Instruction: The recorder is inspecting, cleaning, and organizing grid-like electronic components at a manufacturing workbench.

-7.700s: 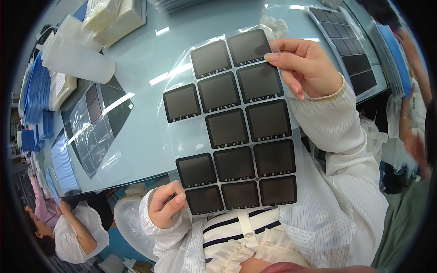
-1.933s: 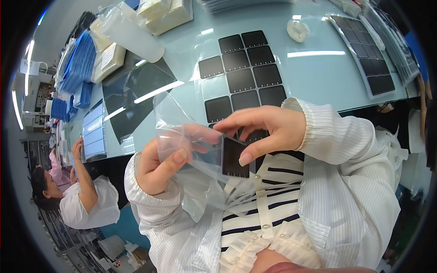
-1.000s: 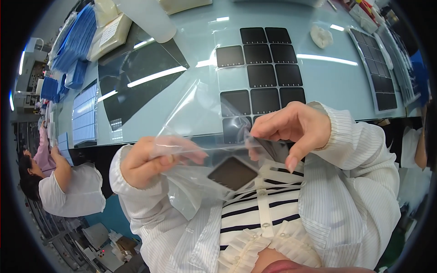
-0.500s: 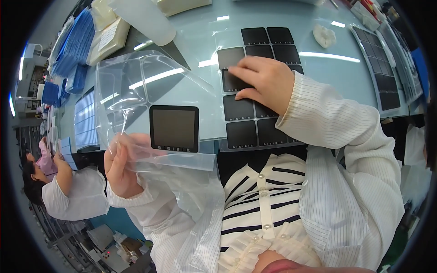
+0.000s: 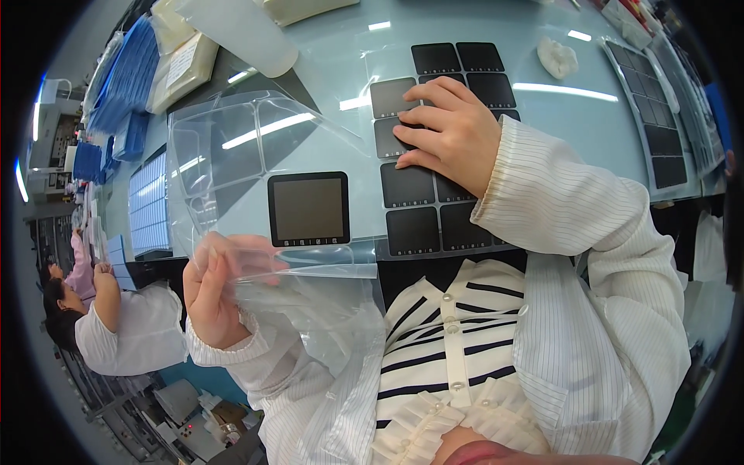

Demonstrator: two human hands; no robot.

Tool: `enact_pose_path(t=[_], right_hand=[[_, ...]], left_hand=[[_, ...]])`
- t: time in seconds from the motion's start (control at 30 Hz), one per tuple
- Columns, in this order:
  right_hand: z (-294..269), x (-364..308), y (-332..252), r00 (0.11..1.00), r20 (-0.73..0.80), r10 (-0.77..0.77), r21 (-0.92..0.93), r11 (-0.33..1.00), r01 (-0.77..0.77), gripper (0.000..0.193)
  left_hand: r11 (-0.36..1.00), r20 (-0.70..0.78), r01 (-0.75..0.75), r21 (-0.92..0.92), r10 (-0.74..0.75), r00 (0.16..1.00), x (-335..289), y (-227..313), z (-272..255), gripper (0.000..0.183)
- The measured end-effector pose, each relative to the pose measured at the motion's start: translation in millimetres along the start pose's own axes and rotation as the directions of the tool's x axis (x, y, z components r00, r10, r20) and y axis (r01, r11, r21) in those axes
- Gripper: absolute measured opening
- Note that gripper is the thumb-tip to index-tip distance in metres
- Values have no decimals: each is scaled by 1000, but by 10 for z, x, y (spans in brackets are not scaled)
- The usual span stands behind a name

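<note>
My left hand (image 5: 215,288) is closed, pinching the near edge of a clear plastic pocket sheet (image 5: 221,143) between thumb and fingers. Toward the far side the sheet spreads over the table, its pockets outlined by pale seams. One black-framed square panel (image 5: 308,209) lies in the sheet, just right of my left fingers. My right hand (image 5: 461,139) rests palm down, fingers apart, over a second sheet filled with rows of dark square panels (image 5: 412,231). Its fingertips are at the left column, touching or just above a greyer panel (image 5: 389,138). The palm hides several panels.
A crumpled white wad (image 5: 556,58) sits beyond my right hand. Farther right lies another sheet of dark panels (image 5: 659,139). At the back left are a translucent cylinder (image 5: 248,35), yellowish packs (image 5: 182,74) and blue sheets (image 5: 124,74). Another person (image 5: 128,325) sits at left.
My right fingers have spread over the left column, and a panel there looks greyer. The clear sheet and its panel have shifted slightly right and away, still in my left hand.
</note>
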State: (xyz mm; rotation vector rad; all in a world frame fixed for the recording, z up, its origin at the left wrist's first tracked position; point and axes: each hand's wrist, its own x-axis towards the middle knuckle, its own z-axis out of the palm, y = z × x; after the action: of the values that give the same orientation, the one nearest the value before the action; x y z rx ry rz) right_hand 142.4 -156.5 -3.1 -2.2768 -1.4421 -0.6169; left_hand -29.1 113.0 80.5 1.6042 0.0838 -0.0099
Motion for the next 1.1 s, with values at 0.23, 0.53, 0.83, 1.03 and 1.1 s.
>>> enact_pose_path(t=[0.23,0.53,0.83,1.03,1.1], right_hand=[[-152,-3,32,997,-6,78,196,978,-76,32],[-749,105,-558,993,50,109,589,799,-117,63],[-536,-69,-779,980,66,188,741,649,-174,69],[-411,-98,-818,979,191,71,865,459,-202,65],[-395,-130,-851,963,258,79,885,380,-269,64]], left_hand=[[996,13,-22,91,21,1000,10,30,88,28],[998,160,57,-7,-55,986,-44,169,363,30],[993,490,-64,-96,103,866,-63,115,429,31],[989,728,-149,25,84,680,-32,46,313,33],[990,727,-137,22,78,682,-18,72,351,33]])
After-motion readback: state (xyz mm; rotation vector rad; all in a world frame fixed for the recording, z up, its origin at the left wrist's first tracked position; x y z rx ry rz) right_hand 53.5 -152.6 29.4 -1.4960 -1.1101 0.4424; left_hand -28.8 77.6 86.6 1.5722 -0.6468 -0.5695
